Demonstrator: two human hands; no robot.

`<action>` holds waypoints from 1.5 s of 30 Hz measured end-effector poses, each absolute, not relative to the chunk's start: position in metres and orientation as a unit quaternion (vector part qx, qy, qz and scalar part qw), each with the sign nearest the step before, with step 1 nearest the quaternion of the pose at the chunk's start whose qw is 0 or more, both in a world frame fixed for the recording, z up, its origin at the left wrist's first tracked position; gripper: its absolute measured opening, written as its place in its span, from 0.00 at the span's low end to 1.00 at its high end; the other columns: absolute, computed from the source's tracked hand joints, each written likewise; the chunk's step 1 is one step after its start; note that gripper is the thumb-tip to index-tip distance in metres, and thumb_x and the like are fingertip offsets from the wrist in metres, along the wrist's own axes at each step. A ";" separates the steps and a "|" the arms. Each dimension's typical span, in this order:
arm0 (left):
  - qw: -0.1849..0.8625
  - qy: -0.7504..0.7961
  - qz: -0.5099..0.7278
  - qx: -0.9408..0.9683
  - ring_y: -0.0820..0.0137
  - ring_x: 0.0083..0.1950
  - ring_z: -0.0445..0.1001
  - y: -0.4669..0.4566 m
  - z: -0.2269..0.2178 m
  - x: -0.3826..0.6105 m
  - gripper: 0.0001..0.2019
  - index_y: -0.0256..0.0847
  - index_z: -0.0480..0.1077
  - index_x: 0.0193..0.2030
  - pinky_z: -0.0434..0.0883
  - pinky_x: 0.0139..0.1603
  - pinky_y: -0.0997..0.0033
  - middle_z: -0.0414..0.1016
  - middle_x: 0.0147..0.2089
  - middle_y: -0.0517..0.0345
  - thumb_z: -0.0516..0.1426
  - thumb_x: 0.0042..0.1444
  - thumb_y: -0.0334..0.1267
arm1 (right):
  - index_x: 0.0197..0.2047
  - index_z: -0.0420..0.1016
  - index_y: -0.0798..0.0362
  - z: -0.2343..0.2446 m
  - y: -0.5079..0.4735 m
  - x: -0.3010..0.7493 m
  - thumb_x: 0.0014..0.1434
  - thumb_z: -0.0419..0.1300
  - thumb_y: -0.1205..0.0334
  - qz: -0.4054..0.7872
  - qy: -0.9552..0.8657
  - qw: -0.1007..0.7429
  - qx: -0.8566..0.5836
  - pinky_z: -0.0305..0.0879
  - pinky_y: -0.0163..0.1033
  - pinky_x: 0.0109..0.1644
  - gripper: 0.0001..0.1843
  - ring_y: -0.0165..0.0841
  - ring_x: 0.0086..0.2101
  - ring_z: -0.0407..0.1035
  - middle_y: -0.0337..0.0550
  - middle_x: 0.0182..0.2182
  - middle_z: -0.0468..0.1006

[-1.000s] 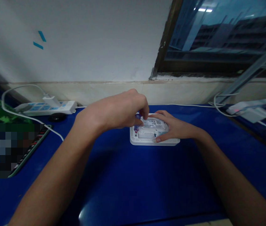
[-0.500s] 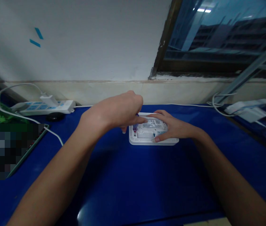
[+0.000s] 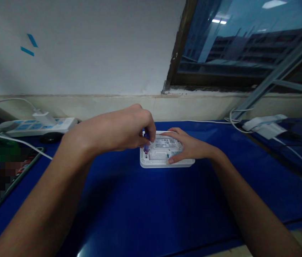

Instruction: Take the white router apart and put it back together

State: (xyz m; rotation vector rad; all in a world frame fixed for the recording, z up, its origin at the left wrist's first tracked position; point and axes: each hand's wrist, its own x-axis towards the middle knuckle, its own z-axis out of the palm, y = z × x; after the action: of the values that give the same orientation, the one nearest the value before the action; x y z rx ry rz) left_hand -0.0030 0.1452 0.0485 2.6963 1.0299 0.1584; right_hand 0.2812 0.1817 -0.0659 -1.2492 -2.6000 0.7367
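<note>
A white router (image 3: 167, 165) lies flat on the blue table, its underside with vent holes and a printed label (image 3: 164, 142) facing up. My left hand (image 3: 129, 128) reaches over its left end, fingers closed round the blue-purple see-through handle of a small screwdriver (image 3: 146, 144). The screwdriver stands upright, its tip at a hole in the router's near left corner; the contact itself is too small to make out. My right hand (image 3: 190, 144) grips the router's right part, thumb near the front edge and fingers spread over the label toward the back.
A power strip (image 3: 68, 125) with a white charger (image 3: 44, 117) plugged in lies at the back left, a black mouse-like object (image 3: 51, 137) before it. White adapters (image 3: 266, 125) and cables lie at the right near a metal bar (image 3: 268, 85). The wall (image 3: 100, 53) and window are behind.
My left index finger, stretched out over the router before, is now curled in round the screwdriver handle. The view has shifted a little to the right. My right hand keeps its hold.
</note>
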 end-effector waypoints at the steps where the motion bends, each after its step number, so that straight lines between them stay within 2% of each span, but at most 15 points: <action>1: 0.122 0.362 0.050 0.923 0.75 0.25 0.71 0.145 0.048 -0.001 0.07 0.48 0.82 0.39 0.61 0.27 0.75 0.81 0.30 0.62 0.63 0.55 0.34 | 0.70 0.60 0.40 -0.066 0.181 0.281 0.42 0.71 0.33 0.247 -0.870 0.081 -0.420 0.53 0.56 0.71 0.56 0.52 0.66 0.52 0.46 0.65 0.56; 3: 0.107 0.393 0.038 0.913 0.75 0.21 0.68 0.145 0.048 0.004 0.07 0.43 0.82 0.35 0.59 0.25 0.74 0.78 0.25 0.60 0.62 0.58 0.40 | 0.70 0.59 0.40 -0.065 0.181 0.280 0.42 0.71 0.33 0.246 -0.869 0.078 -0.421 0.53 0.56 0.71 0.56 0.52 0.66 0.52 0.46 0.65 0.56; 5: 0.083 0.423 0.028 0.902 0.74 0.18 0.65 0.145 0.047 0.010 0.17 0.39 0.80 0.29 0.57 0.24 0.72 0.74 0.20 0.58 0.59 0.62 0.48 | 0.70 0.59 0.39 -0.064 0.180 0.279 0.42 0.71 0.33 0.247 -0.870 0.077 -0.420 0.52 0.57 0.71 0.55 0.52 0.66 0.52 0.46 0.65 0.56; 8: 0.043 0.425 0.034 0.903 0.73 0.20 0.67 0.145 0.048 0.014 0.22 0.38 0.80 0.30 0.58 0.26 0.72 0.75 0.20 0.56 0.56 0.65 0.52 | 0.70 0.59 0.39 -0.064 0.180 0.279 0.42 0.71 0.33 0.247 -0.870 0.078 -0.418 0.53 0.58 0.71 0.55 0.52 0.66 0.53 0.46 0.65 0.57; 11: 0.016 0.399 0.060 0.915 0.71 0.26 0.72 0.145 0.049 0.011 0.16 0.40 0.81 0.41 0.61 0.29 0.72 0.80 0.30 0.54 0.61 0.61 0.51 | 0.71 0.58 0.38 -0.065 0.181 0.280 0.42 0.71 0.32 0.245 -0.868 0.075 -0.425 0.53 0.58 0.70 0.56 0.52 0.66 0.52 0.46 0.66 0.55; 14: 0.050 0.372 0.061 0.925 0.71 0.29 0.75 0.143 0.051 0.003 0.15 0.48 0.80 0.49 0.63 0.30 0.74 0.82 0.36 0.58 0.65 0.56 0.47 | 0.71 0.57 0.38 -0.067 0.181 0.281 0.42 0.71 0.32 0.248 -0.866 0.075 -0.427 0.53 0.57 0.71 0.57 0.52 0.66 0.52 0.45 0.66 0.54; 19: 0.107 0.377 0.040 0.919 0.73 0.32 0.77 0.137 0.055 -0.007 0.13 0.52 0.82 0.43 0.65 0.32 0.76 0.82 0.37 0.63 0.60 0.55 0.32 | 0.70 0.59 0.38 -0.067 0.182 0.281 0.42 0.71 0.33 0.251 -0.871 0.080 -0.415 0.51 0.56 0.72 0.55 0.51 0.67 0.51 0.45 0.66 0.56; 23: 0.095 0.401 0.033 0.910 0.72 0.27 0.73 0.138 0.055 -0.002 0.08 0.48 0.82 0.40 0.62 0.29 0.74 0.81 0.32 0.60 0.60 0.58 0.39 | 0.70 0.59 0.38 -0.065 0.180 0.280 0.42 0.71 0.33 0.250 -0.874 0.084 -0.408 0.51 0.57 0.71 0.55 0.51 0.67 0.51 0.46 0.65 0.57; 28: 0.065 0.418 0.031 0.906 0.70 0.27 0.73 0.140 0.054 -0.001 0.13 0.47 0.82 0.44 0.62 0.28 0.72 0.81 0.33 0.57 0.63 0.57 0.50 | 0.71 0.59 0.40 -0.063 0.179 0.279 0.42 0.71 0.33 0.250 -0.871 0.080 -0.416 0.53 0.56 0.71 0.56 0.52 0.66 0.52 0.46 0.66 0.56; 31: 0.090 0.400 0.041 0.911 0.69 0.33 0.77 0.138 0.054 -0.006 0.16 0.53 0.80 0.50 0.65 0.33 0.73 0.83 0.41 0.59 0.64 0.54 0.43 | 0.71 0.58 0.39 -0.063 0.179 0.279 0.42 0.71 0.33 0.251 -0.871 0.078 -0.415 0.52 0.56 0.71 0.56 0.51 0.66 0.52 0.46 0.66 0.56; 34: 0.110 0.392 0.039 0.913 0.69 0.34 0.77 0.137 0.054 -0.007 0.12 0.52 0.81 0.47 0.66 0.34 0.73 0.83 0.40 0.59 0.62 0.56 0.38 | 0.71 0.58 0.39 -0.064 0.180 0.280 0.43 0.71 0.33 0.250 -0.872 0.078 -0.414 0.51 0.55 0.72 0.56 0.50 0.67 0.52 0.46 0.66 0.56; 37: 0.087 0.420 0.022 0.903 0.69 0.28 0.74 0.139 0.054 -0.002 0.10 0.47 0.82 0.40 0.63 0.30 0.72 0.81 0.32 0.57 0.62 0.57 0.47 | 0.71 0.58 0.40 -0.065 0.180 0.280 0.42 0.71 0.33 0.252 -0.868 0.075 -0.420 0.51 0.55 0.72 0.56 0.50 0.67 0.52 0.46 0.66 0.55; 40: 0.066 0.422 0.036 0.903 0.67 0.29 0.74 0.140 0.054 0.000 0.17 0.47 0.82 0.43 0.63 0.30 0.71 0.81 0.32 0.56 0.65 0.53 0.54 | 0.71 0.59 0.39 -0.064 0.180 0.280 0.42 0.71 0.33 0.256 -0.865 0.074 -0.425 0.52 0.56 0.71 0.56 0.51 0.67 0.52 0.46 0.66 0.55; 43: 0.088 0.386 0.053 0.917 0.67 0.36 0.77 0.140 0.053 -0.002 0.19 0.52 0.79 0.52 0.65 0.33 0.72 0.82 0.40 0.58 0.67 0.52 0.47 | 0.71 0.59 0.39 -0.064 0.180 0.280 0.42 0.71 0.33 0.256 -0.861 0.072 -0.433 0.52 0.56 0.71 0.57 0.52 0.67 0.51 0.46 0.67 0.54; 45: 0.103 0.364 0.057 0.924 0.68 0.38 0.78 0.138 0.052 -0.003 0.16 0.54 0.79 0.51 0.66 0.35 0.74 0.82 0.42 0.59 0.64 0.55 0.39 | 0.71 0.58 0.40 -0.064 0.180 0.280 0.41 0.71 0.32 0.256 -0.860 0.069 -0.436 0.52 0.55 0.71 0.57 0.51 0.67 0.51 0.46 0.67 0.54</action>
State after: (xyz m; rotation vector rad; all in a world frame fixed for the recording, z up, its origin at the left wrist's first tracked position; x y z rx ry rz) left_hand -0.0034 0.1381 0.0522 2.7274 1.0745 0.1671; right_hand 0.2801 0.1804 -0.0640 -1.3131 -2.5899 0.7702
